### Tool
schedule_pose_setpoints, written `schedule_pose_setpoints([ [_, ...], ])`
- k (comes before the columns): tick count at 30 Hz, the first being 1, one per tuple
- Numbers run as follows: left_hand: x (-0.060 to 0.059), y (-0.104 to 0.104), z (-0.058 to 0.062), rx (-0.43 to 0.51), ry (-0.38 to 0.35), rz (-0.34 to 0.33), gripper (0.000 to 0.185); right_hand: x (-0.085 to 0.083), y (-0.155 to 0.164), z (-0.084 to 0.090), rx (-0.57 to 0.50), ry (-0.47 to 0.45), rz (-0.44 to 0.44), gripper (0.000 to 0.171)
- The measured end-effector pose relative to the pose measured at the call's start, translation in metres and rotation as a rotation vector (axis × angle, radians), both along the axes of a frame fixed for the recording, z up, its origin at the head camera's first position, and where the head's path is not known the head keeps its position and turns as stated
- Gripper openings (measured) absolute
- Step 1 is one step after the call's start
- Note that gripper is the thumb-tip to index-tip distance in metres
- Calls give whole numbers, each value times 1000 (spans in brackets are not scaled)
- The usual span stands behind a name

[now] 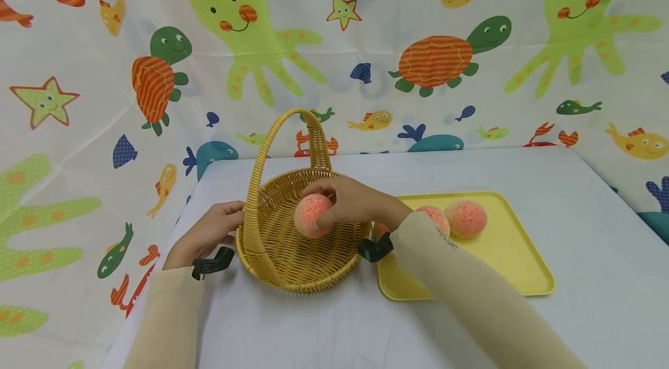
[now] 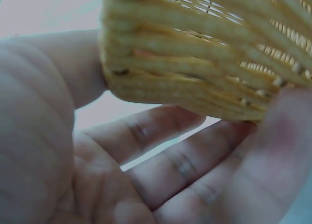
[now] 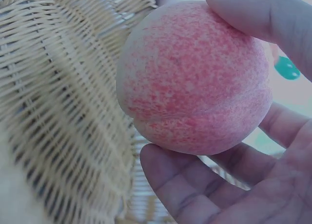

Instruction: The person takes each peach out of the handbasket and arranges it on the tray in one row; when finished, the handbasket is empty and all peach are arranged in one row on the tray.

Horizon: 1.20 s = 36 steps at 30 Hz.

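Observation:
My right hand (image 1: 350,200) holds a pink-speckled peach (image 1: 312,215) over the inside of a woven wicker basket (image 1: 298,286). In the right wrist view, thumb and fingers wrap the peach (image 3: 195,83) from opposite sides, with the basket's weave (image 3: 58,97) beside it. At the basket's left side, next to the foot of its tall arched handle, my left hand (image 1: 214,229) grips the rim. The left wrist view shows its fingers (image 2: 165,160) curled against the basket's wicker edge (image 2: 185,73).
A yellow tray (image 1: 507,264) lies right of the basket on a white-covered table (image 1: 590,229). On it are a peach (image 1: 467,218) and another peach (image 1: 438,219), with a third partly hidden behind the right wrist. A sea-animal curtain (image 1: 345,43) hangs behind.

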<state>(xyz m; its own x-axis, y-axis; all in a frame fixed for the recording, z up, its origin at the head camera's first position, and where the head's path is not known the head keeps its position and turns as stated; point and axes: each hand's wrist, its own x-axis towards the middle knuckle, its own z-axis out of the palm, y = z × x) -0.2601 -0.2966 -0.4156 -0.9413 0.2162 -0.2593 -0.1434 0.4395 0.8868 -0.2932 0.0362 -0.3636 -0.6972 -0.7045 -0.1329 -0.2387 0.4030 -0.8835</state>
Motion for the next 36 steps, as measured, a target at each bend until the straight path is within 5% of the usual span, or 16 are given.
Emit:
schedule_pose_setpoints([
  [16, 2, 0, 3, 5, 32, -29, 44, 8, 81, 15, -49, 32, -166, 65],
  [36, -1, 0, 4, -3, 7, -21, 41, 19, 182, 13, 43, 126, -389, 66],
])
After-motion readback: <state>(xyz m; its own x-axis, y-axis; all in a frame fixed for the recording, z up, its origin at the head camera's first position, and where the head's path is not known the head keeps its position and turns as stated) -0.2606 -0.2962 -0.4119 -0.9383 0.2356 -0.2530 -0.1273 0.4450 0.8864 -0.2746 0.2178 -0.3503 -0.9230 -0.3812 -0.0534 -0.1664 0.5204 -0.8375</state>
